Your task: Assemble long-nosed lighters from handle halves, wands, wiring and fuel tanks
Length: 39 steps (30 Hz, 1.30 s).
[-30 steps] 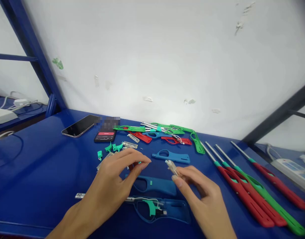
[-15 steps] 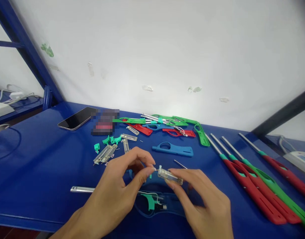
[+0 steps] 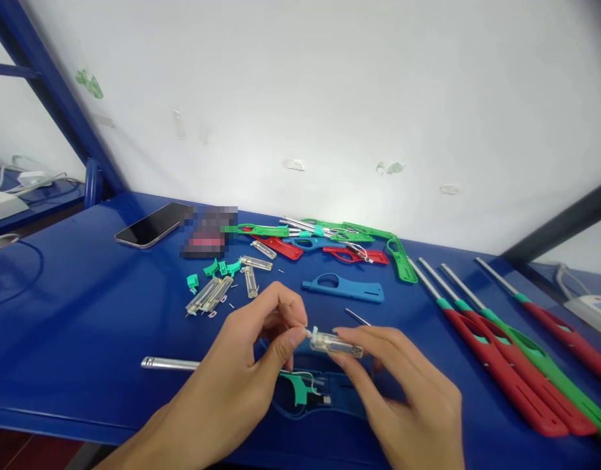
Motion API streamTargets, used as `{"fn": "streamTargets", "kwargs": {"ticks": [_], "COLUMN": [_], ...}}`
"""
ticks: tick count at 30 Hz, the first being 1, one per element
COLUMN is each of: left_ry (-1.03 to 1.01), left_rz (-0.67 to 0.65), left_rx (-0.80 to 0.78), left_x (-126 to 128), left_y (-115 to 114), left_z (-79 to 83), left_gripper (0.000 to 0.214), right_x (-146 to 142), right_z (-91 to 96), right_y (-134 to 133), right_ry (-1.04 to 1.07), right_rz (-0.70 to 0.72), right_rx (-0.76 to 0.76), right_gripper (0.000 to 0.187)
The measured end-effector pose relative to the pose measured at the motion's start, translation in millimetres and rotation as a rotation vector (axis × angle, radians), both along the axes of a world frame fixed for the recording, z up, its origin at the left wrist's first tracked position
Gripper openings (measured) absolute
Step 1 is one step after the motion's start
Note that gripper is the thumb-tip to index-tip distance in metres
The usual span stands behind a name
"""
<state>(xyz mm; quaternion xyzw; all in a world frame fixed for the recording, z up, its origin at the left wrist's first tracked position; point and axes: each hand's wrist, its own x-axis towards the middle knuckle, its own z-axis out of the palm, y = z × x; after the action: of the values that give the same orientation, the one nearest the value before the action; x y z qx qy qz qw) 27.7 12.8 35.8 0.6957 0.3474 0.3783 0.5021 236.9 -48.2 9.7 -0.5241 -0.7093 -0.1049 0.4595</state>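
My right hand [image 3: 408, 398] pinches a small clear plastic lighter cartridge [image 3: 336, 343] and holds it level above the table. My left hand [image 3: 242, 378] pinches at the cartridge's left tip with thumb and forefinger. Just below lies an open blue lighter shell [image 3: 324, 395] with a teal trigger [image 3: 296, 390] and a silver tube [image 3: 168, 363] sticking out to the left. A thin metal pin [image 3: 357, 317] lies beyond my right fingers.
Several assembled red and green long lighters [image 3: 506, 352] lie at the right. Loose clear cartridges [image 3: 210, 295], teal triggers [image 3: 217, 268], a blue shell half [image 3: 343, 288] and a pile of coloured shells [image 3: 330, 241] sit further back. A phone [image 3: 151, 225] lies at the back left.
My right hand turned the cartridge from upright to level and brought it towards the left hand, whose fingertips closed on its tip. The view shifted slightly downward.
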Motion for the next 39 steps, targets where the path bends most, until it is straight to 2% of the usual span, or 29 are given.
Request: {"fn": "streamTargets", "kwargs": {"ticks": [8, 18, 23, 29, 33, 39], "left_ry": [0.021, 0.001, 0.002, -0.037, -0.060, -0.104], "left_rz": [-0.023, -0.079, -0.135, -0.242, -0.244, -0.252], "left_rx": [-0.057, -0.191, -0.274, -0.400, -0.440, -0.514], "left_x": [-3.6, -3.3, -4.9, -9.2, -12.5, -11.0], "left_y": [-1.6, -1.0, 1.3, 8.1, 8.0, 8.3], "left_z": [-3.1, 2.6, 10.1, 12.7, 11.5, 11.2], "left_gripper": [0.023, 0.021, 0.020, 0.029, 0.033, 0.032], "right_x": [0.7, 3.4, 5.6, 6.9, 3.0, 0.8], "right_z": [0.6, 0.3, -6.8, -22.4, -35.1, -41.4], "right_y": [-0.9, -2.0, -2.3, -8.0, -10.4, -9.0], "right_ry": [0.008, 0.026, -0.030, -0.234, -0.215, -0.204], "right_rz": [-0.026, 0.019, 0.041, -0.082, -0.215, -0.203], "right_rx": [-0.012, -0.017, -0.005, 0.006, -0.006, -0.035], "right_gripper": [0.006, 0.011, 0.021, 0.032, 0.041, 0.049]}}
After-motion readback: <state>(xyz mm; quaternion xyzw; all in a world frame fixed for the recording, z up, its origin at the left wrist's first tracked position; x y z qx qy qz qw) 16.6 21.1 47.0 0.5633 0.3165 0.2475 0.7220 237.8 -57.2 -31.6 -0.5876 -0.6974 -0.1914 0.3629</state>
